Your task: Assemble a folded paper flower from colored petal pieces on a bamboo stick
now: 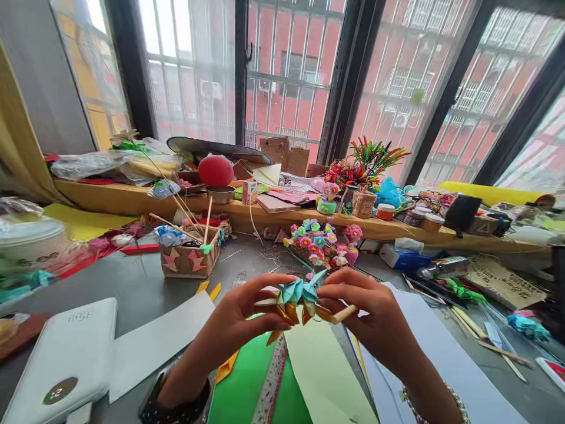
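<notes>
Both of my hands hold a small folded paper piece (300, 297) in teal and orange, raised above the grey table. My left hand (247, 315) pinches its left side with thumb and fingertips. My right hand (364, 309) pinches the right side, where a thin wooden stick (343, 314) pokes out between the fingers. Below the hands lie a green paper sheet (245, 383), a pale green sheet (324, 377) and a patterned ruler (272, 380).
A white box (62, 359) and white paper (154, 341) lie at left. A cardboard box with sticks (189, 259) and a paper flower cluster (320, 241) stand behind. Craft clutter fills the windowsill (132, 200) and right side. White sheets (441, 347) lie at right.
</notes>
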Available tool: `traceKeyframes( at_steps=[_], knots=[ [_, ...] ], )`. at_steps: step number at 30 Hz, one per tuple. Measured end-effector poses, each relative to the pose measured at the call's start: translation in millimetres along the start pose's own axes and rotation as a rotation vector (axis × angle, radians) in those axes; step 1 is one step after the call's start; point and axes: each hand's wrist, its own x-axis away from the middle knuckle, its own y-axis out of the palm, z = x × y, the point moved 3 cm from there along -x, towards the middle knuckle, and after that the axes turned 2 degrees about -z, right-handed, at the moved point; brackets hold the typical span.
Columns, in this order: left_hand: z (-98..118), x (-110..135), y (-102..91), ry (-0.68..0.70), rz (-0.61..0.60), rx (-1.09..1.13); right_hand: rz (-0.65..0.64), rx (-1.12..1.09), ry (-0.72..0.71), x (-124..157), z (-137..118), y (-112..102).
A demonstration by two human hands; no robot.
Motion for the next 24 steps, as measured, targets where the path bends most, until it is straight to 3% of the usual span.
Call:
traceKeyframes(
  at_steps=[7,24],
  knots=[
    [-8,-3,4.1,-0.069,-0.030,0.069,0.004,0.008,-0.017,-1,-3,-2],
    [-15,-7,5.6,-0.048,-0.007,0.023,-0.028,-0.033,0.066,0,2,1]
  ],
)
